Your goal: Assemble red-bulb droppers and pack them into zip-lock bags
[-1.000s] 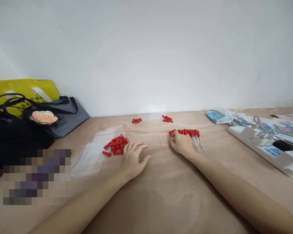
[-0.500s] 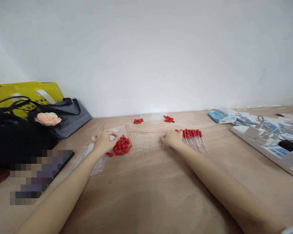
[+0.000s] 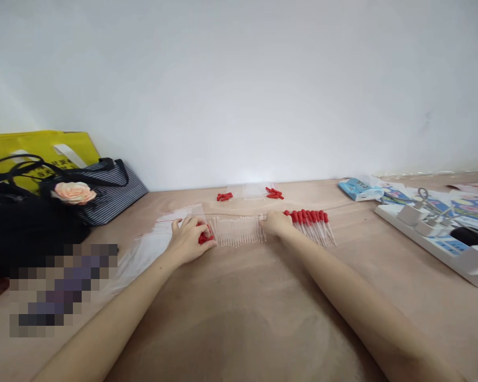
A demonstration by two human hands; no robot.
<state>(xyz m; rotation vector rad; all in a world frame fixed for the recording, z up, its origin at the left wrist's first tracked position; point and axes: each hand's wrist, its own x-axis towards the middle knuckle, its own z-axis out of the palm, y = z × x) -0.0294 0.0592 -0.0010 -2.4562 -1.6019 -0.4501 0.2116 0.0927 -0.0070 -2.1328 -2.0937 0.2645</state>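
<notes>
My left hand [image 3: 190, 240] is cupped over a pile of red rubber bulbs [image 3: 205, 239], its fingers curved and apart. Most of the pile is hidden beneath it. A row of clear thin dropper tubes [image 3: 239, 232] lies side by side in the middle of the table. My right hand [image 3: 278, 223] is closed at the right end of this row, fingertips pinching the upper part of a tube. Just right of that hand lie several droppers [image 3: 314, 225], clear tubes with red bulbs fitted on their upper ends.
Thin clear zip bags [image 3: 151, 244] spread left of the pile. Near the wall are two small groups of red bulbs [image 3: 224, 197] and another clear bag [image 3: 255, 191]. Bags [image 3: 111, 191] stand at far left. A power strip [image 3: 434, 241] and blue packet [image 3: 358, 189] lie right.
My left hand has moved right and down onto the red bulbs, now covering most of them. My right hand stays at the end of the tube row. The view has shifted slightly.
</notes>
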